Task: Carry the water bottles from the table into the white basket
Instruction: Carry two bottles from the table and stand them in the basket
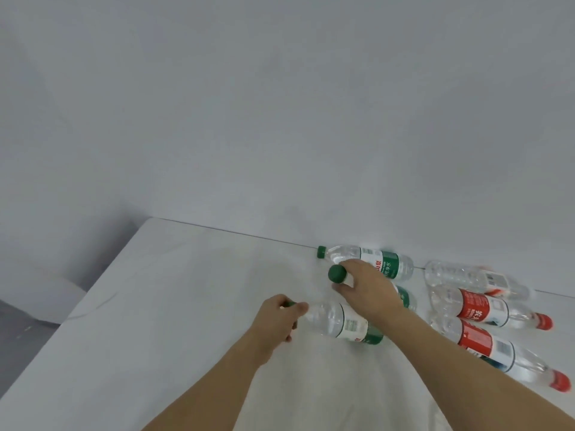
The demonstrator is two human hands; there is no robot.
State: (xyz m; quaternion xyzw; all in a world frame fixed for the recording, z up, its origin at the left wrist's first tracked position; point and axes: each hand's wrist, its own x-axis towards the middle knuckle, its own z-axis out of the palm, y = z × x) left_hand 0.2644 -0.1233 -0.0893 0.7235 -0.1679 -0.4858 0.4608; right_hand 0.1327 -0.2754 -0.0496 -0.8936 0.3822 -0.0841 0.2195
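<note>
While both arms reach over the white surface [174, 293], the left hand [277, 318] curls its grip around the green-capped neck of a green-label water bottle [342, 323] lying on its side. The right hand [364, 290] has its grip closed on the neck of a second green-label bottle [404, 298], whose green cap [337, 273] points toward the camera. A third green-label bottle [373, 261] lies against the wall [280, 119]. Right of the hands lie two red-label bottles [485, 307], [494, 348] with red caps, and a clear bottle [473, 276] beside the wall. No white basket is in view.
</note>
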